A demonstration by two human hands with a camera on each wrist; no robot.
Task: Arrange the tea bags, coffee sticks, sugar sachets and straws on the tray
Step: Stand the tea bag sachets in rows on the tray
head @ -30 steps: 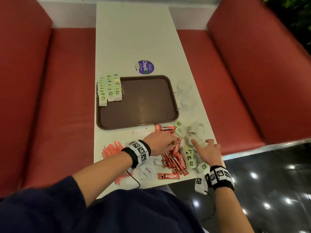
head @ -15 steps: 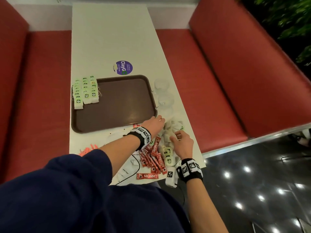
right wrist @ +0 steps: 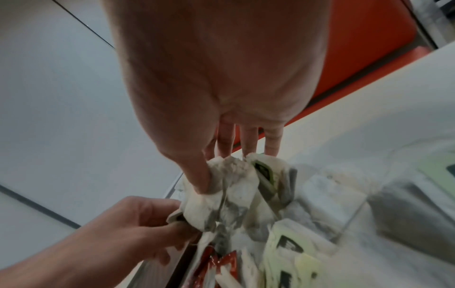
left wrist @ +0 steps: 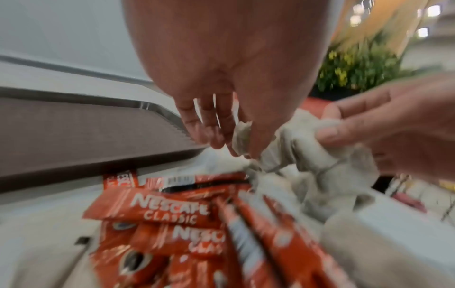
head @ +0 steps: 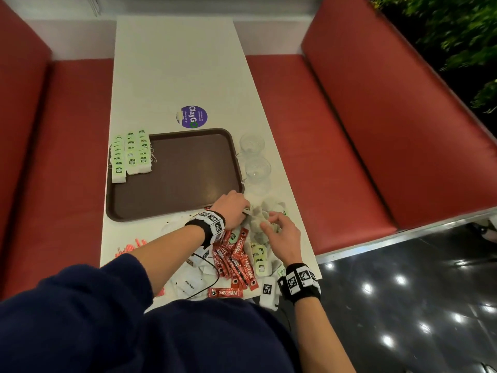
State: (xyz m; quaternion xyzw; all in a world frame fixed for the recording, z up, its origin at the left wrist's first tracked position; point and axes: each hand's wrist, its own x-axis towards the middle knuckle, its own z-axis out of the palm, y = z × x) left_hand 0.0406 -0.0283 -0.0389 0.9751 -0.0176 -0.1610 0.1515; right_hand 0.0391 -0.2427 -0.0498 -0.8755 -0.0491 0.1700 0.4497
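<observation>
Two hands work one clump of loose tea bags [head: 259, 220] near the tray's near right corner: left hand [head: 233, 211] and right hand [head: 282, 232] each pinch it between thumb and fingers, probably teasing tangled strings apart before lifting bags out. Nearer the person, red coffee sticks [head: 236, 262] reading "NESCAFE CLASSIC" and white sugar sachets [head: 189, 284] lie unsorted on the table [head: 174, 63], orange straws [head: 129, 247] to the left. Farther off, the brown tray [head: 183, 173] holds only neat rows of green-tagged tea bags [head: 130, 157] at its far left corner, two glass cups [head: 254, 157] beside it, then a purple "ClayGo" sticker [head: 193, 117].
</observation>
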